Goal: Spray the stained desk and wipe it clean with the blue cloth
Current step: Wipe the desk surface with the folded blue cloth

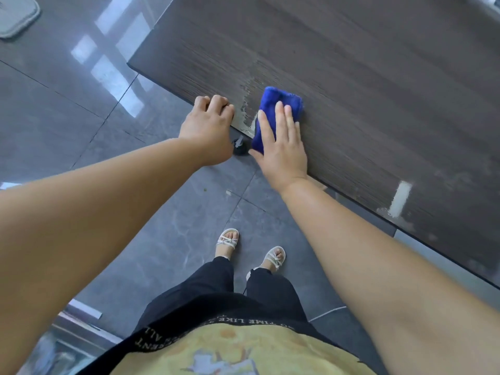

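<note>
A folded blue cloth [276, 104] lies on the dark wood-grain desk [365, 77] close to its near edge. My right hand [281, 142] presses flat on the cloth, fingers spread over it. A whitish wet smear [247, 109] streaks the desk just left of the cloth. My left hand [209, 125] rests on the desk's edge beside the smear, fingers curled over the rim. No spray bottle is in view.
A second pale patch [397, 198] marks the desk near its edge to the right. A dark caster wheel [239, 147] sits on the glossy grey tile floor [81, 104] under the edge. My feet in white sandals [251, 247] stand below. A grey mat [16, 17] lies far left.
</note>
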The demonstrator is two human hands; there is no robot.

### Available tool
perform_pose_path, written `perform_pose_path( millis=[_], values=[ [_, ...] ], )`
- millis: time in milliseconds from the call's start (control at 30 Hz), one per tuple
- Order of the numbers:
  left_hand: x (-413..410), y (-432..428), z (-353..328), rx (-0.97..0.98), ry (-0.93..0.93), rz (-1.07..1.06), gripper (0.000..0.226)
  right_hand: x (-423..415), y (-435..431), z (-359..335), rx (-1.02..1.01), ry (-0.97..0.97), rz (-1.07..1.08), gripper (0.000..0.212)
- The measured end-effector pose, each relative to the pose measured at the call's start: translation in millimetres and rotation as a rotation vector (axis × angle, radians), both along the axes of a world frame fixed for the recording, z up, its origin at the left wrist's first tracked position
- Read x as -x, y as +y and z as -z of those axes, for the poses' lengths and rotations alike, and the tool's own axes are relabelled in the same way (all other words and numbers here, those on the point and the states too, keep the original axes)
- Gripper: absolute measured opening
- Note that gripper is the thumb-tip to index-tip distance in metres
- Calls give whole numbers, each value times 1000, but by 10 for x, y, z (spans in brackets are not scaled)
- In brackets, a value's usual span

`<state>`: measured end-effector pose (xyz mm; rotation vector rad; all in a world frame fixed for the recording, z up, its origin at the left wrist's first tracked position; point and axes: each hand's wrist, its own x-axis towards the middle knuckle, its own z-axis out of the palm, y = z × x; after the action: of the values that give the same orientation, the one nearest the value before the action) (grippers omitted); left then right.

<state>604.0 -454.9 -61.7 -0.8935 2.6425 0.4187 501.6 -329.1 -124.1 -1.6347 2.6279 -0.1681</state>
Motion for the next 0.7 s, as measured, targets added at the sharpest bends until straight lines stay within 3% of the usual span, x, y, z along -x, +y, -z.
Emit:
perform_pose_path(
  millis=[133, 300, 400, 600, 700],
  values=[
    [76, 245, -24, 37, 51, 44, 55, 372, 798, 5, 19, 114, -144, 66],
    [258, 922, 13, -61, 215, 160, 52, 739, 2160, 13, 25, 159, 36, 59],
    [347, 1166, 73, -88, 221, 163, 56, 719, 2093, 32, 43, 163, 81, 62],
    [433, 1252, 60, -70, 193, 68, 61, 408, 1171, 71, 129, 90, 94, 73],
    [448, 1286, 56, -73, 165, 42, 59, 500, 1300, 46, 114, 48, 1, 76]
  ],
)
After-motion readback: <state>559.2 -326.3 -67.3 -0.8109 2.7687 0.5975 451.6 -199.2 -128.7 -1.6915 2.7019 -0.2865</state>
